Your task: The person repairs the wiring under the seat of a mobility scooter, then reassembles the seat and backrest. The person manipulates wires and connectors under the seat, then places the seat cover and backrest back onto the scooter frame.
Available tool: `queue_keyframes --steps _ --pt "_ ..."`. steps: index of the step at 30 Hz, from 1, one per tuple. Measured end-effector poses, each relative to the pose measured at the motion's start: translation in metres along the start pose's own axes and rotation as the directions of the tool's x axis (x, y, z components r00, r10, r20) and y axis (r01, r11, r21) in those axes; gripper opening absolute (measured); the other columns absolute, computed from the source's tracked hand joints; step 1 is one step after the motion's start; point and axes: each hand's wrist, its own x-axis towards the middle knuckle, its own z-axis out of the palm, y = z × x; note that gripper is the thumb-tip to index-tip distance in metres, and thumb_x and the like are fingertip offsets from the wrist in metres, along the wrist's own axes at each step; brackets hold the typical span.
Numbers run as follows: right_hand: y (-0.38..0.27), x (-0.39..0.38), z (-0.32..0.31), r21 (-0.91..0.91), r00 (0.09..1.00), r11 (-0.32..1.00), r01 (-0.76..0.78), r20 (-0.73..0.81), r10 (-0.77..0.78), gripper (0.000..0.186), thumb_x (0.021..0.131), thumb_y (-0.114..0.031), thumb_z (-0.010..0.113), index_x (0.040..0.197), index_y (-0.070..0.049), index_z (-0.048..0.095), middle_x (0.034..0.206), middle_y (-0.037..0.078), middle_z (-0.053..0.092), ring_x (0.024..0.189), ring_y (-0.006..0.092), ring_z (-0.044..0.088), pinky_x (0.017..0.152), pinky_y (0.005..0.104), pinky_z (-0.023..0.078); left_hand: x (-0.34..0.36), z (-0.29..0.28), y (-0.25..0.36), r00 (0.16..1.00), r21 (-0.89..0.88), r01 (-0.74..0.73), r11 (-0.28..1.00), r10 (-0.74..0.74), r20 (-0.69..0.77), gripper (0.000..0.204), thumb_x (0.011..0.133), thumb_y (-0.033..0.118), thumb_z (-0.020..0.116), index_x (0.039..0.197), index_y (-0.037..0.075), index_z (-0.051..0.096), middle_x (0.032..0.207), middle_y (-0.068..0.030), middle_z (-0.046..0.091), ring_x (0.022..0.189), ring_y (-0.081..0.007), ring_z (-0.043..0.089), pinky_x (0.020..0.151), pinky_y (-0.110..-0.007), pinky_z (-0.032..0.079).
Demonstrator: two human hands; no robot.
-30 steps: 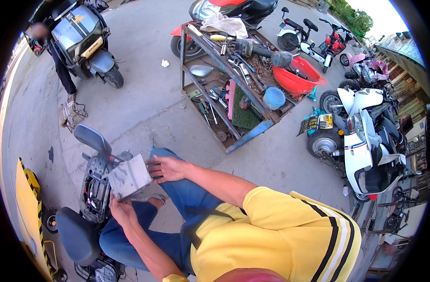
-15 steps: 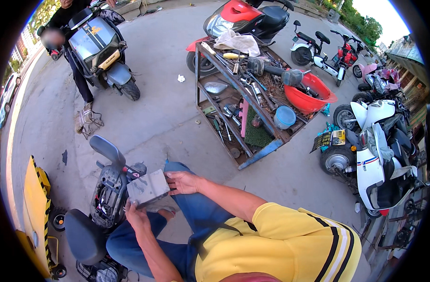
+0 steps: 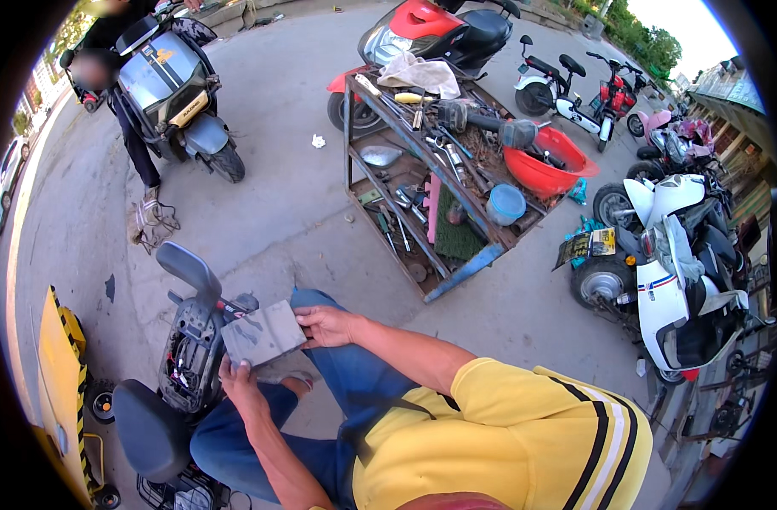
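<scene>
Gripping one grey box (image 3: 262, 332), left hand (image 3: 238, 380) and right hand (image 3: 327, 325) hold opposite edges.

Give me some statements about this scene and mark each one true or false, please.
1. Both hands hold a grey rectangular block. True: the left hand grips its lower edge and the right hand its right edge.
2. The block is held above a dark scooter with its front panel open. True.
3. The red basin lies on the ground. False: it rests on the blue metal tool rack.
4. The person wears a green shirt. False: the shirt is yellow with dark and white stripes.
5. A white scooter is parked on the right. True.
</scene>
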Motion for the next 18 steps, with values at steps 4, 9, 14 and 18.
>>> queue_keyframes --steps 4,9,14,18 --pt "0.0 0.002 0.003 0.018 1.0 1.0 -0.004 -0.008 0.004 0.047 0.111 -0.018 0.05 0.157 -0.011 0.043 0.141 0.007 0.063 0.126 0.0215 0.064 0.103 0.0465 0.055 0.007 -0.013 -0.002 0.997 0.032 -0.037 0.999 0.035 0.065 0.069 0.091 0.001 0.062 0.154 -0.005 0.034 0.147 -0.0193 0.053 0.131 -0.0309 0.057 0.109 -0.045 0.049" --pt "0.0 -0.003 -0.001 0.019 1.0 1.0 0.007 -0.019 -0.006 0.047 0.111 -0.017 0.051 0.157 -0.011 0.043 0.14 0.007 0.063 0.127 0.0225 0.064 0.104 0.0472 0.054 -0.003 0.0 0.003 0.997 0.047 -0.038 0.998 0.035 0.072 0.07 0.091 0.003 0.067 0.152 -0.008 0.035 0.143 -0.0197 0.055 0.129 -0.0285 0.057 0.112 -0.04 0.044" --pt "0.0 0.002 0.005 0.015 1.0 1.0 -0.023 -0.019 0.023 0.049 0.11 -0.016 0.053 0.157 -0.011 0.043 0.14 0.008 0.064 0.127 0.0231 0.064 0.105 0.047 0.054 -0.004 -0.003 0.001 0.996 0.06 -0.039 0.997 0.034 0.078 0.071 0.091 0.002 0.064 0.155 -0.005 0.034 0.146 -0.0183 0.055 0.128 -0.0281 0.059 0.107 -0.039 0.049" --pt "-0.001 -0.001 0.01 -0.014 1.0 1.0 -0.004 -0.001 0.004 0.05 0.109 -0.017 0.055 0.157 -0.01 0.043 0.143 0.008 0.062 0.129 0.024 0.062 0.109 0.0488 0.051 -0.007 -0.006 0.008 0.999 0.126 -0.005 0.992 0.0 0.037 0.07 0.092 0.0 0.062 0.155 -0.006 0.035 0.139 -0.0178 0.062 0.126 -0.0256 0.061 0.105 -0.036 0.049"
